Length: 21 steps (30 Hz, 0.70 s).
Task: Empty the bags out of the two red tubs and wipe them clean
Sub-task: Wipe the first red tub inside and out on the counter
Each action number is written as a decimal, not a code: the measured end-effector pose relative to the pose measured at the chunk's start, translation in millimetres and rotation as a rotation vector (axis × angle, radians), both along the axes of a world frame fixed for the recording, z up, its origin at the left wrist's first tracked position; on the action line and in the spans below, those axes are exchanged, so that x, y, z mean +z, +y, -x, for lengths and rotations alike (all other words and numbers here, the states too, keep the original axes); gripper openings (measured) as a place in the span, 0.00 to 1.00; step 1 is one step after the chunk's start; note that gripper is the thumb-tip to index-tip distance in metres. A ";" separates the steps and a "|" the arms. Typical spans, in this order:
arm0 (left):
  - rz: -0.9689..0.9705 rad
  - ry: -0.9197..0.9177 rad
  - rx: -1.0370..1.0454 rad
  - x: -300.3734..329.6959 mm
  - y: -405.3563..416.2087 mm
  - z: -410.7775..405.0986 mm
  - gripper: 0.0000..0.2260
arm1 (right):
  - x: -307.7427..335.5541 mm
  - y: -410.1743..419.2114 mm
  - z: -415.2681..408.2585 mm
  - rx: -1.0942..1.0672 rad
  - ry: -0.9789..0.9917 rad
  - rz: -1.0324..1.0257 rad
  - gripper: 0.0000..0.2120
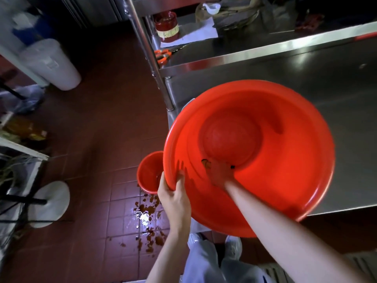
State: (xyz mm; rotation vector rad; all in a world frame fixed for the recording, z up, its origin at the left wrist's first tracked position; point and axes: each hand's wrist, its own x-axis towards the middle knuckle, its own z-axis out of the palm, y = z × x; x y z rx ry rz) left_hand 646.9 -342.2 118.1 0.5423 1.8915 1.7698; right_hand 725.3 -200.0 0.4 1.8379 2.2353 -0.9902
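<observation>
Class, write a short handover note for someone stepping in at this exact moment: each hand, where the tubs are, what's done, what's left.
Left hand grips the rim of the large red tub, tilted at the steel table's edge.
Right hand, blurred, reaches inside near brown residue; a cloth can't be made out.
Small red tub stands on the floor beside a brown spill.
Done: no bags visible in either tub.
Left: wipe both tubs.

No legible text anywhere. Yellowish label band on red jar [166,27], upper shelf: dark marks present, too blurred to read. White paper sheet [191,32] beneath jar: faint lines only, nothing decipherable. White cylindrical container [51,63] at left: raised rectangular patch, no characters resolved. Yellow packaging [26,130] on left rack: print smeared, unreadable. No brands, numbers or signs made out
</observation>
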 end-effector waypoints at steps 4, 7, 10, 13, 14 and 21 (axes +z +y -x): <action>-0.010 0.023 -0.008 0.7 1.5 -6.6 0.11 | 67.0 -55.9 -18.1 0.156 0.030 0.055 0.20; -0.015 0.041 -0.014 -0.5 3.2 -12.3 0.09 | 140.0 -108.2 -46.8 0.226 0.109 0.043 0.24; -0.014 0.010 0.004 -2.2 6.5 -22.9 0.07 | 149.8 -116.1 -59.0 0.207 0.077 -0.045 0.26; -0.033 0.019 0.001 -7.3 6.0 -28.0 0.05 | 103.6 -75.4 -42.6 0.135 0.025 0.040 0.25; -0.038 0.022 -0.001 -7.0 6.1 -29.5 0.05 | 80.1 -52.1 -33.7 0.117 0.003 0.043 0.21; -0.070 -0.020 0.043 -3.7 5.8 -42.7 0.04 | -28.1 23.1 -22.8 0.082 -0.002 -0.090 0.22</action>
